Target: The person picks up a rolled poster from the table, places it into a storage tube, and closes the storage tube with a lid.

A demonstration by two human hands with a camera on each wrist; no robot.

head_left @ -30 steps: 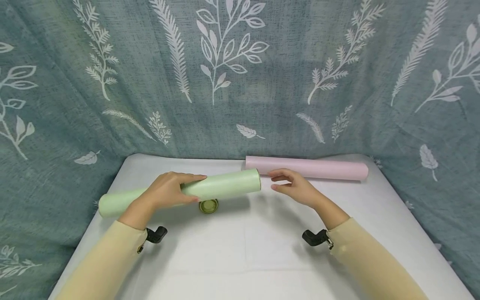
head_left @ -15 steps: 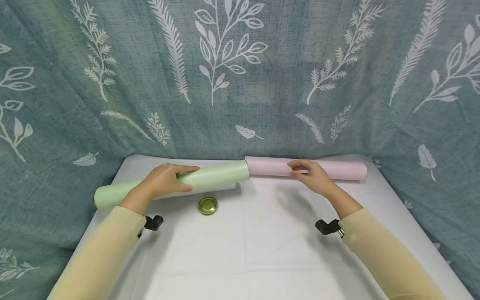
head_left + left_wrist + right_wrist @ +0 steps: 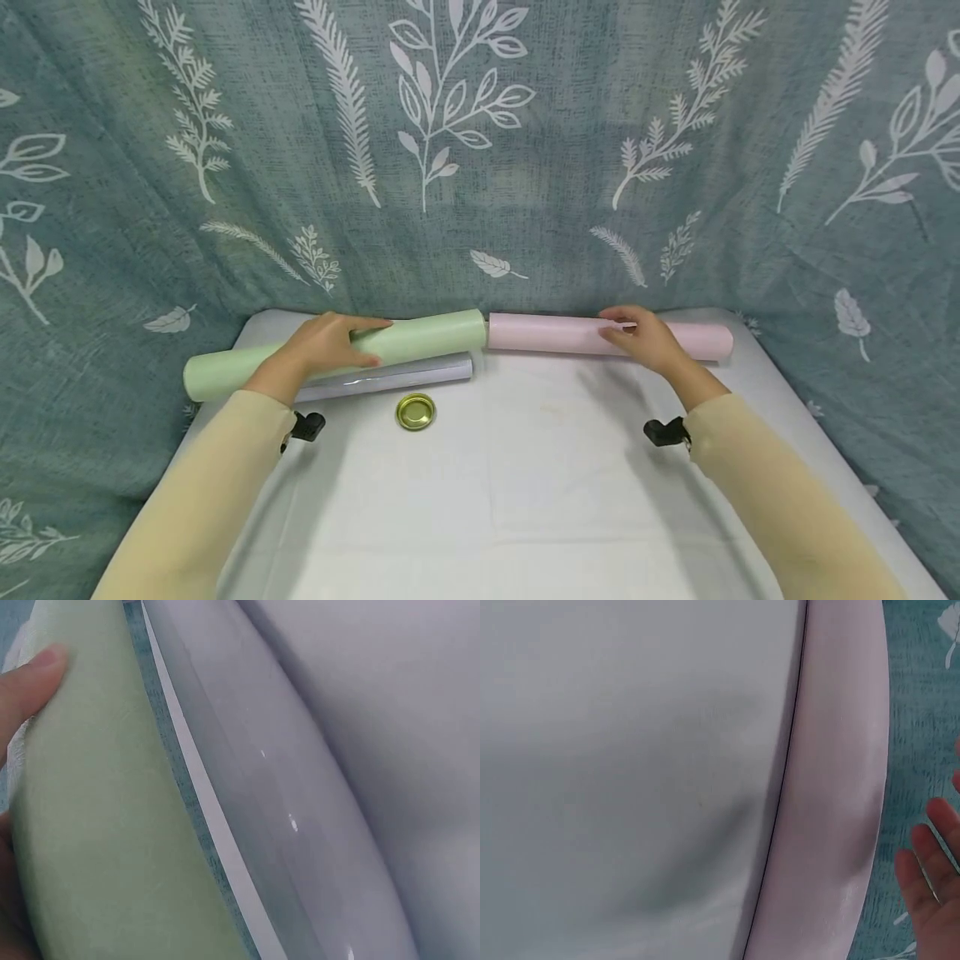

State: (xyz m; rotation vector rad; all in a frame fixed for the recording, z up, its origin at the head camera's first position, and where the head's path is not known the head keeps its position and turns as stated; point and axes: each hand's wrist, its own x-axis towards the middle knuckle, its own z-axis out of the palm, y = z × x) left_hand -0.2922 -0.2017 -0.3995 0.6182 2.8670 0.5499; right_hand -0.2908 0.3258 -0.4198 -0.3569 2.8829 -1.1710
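My left hand [image 3: 322,346] grips a long pale green tube [image 3: 431,337] from above. In the left wrist view the thumb lies along the side of the green tube [image 3: 112,787], and a strip of teal cloth shows between it and a shiny whitish roll [image 3: 262,765]. That roll [image 3: 390,379] lies on the table just in front of the green tube. My right hand [image 3: 648,337] hovers over a pink tube [image 3: 555,333] at the back edge. Its fingers are loosely bent and hold nothing; in the right wrist view they appear apart from the pink tube [image 3: 825,780].
A round gold-coloured lid [image 3: 416,412] lies on the white-covered table [image 3: 540,483], in front of the whitish roll. Behind the table hangs a teal curtain [image 3: 562,167] with white leaf prints. The tubes' inner ends nearly meet near mid-table.
The left hand has carried the green tube backward and slightly left, uncovering the whitish roll. My right hand has moved right, from the green tube's end to above the pink tube.
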